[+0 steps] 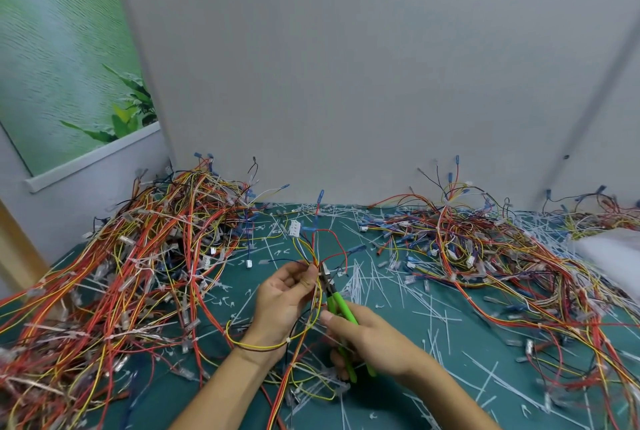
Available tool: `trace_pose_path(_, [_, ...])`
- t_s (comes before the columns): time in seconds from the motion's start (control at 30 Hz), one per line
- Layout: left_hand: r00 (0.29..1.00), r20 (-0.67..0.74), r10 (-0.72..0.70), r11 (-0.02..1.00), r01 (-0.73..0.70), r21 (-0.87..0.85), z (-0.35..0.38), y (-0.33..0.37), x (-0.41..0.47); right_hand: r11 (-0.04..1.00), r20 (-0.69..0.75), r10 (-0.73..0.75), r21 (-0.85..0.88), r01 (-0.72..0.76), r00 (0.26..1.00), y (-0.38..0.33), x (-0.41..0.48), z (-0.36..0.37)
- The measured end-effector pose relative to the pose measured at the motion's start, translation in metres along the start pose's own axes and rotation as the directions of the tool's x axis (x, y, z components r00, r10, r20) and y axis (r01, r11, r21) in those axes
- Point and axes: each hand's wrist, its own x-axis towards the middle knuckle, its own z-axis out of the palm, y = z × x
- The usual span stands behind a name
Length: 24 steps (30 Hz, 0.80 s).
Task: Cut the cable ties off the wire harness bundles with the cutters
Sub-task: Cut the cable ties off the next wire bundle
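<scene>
- L hand is pinching one wire harness upright over the mat's near centre, prob. to expose its tie.
- R hand is gripping the green cutters, nose touching the bundle beside L hand.
- Tie at nose: can't tell.

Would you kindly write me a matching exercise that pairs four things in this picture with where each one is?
1. green-handled cutters
2. white plastic connector
3. thin multicoloured wire harness
4. green leafy poster

A. on the wall, far left
B. pinched in the left hand
C. gripped in the right hand
D. sticking up beyond both hands

Pairs: 1-C, 2-D, 3-B, 4-A.
</scene>
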Motion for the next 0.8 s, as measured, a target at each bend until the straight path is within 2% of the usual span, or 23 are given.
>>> trace_pose_path(0.4, [0.999,-0.017,0.028,0.999,-0.027,0.033,-0.0008,-0.0002,-0.0011,0.998,-0.047,-0.029,-0.064,0.026,0.998,-0.0016,0.0025,0.0018])
trace_pose_path(0.6, [0.999,-0.010,0.042,0.998,-0.042,0.051,-0.0023,-0.0006,-0.0002,1.000,-0.023,0.016,0.016,-0.016,1.000,-0.0018,-0.0002,0.0011])
trace_pose_path(0.8, [0.998,0.004,0.062,0.993,-0.062,0.096,-0.0047,-0.0008,0.0003,1.000,-0.023,-0.003,-0.009,0.003,1.000,-0.0001,0.0022,-0.0018])
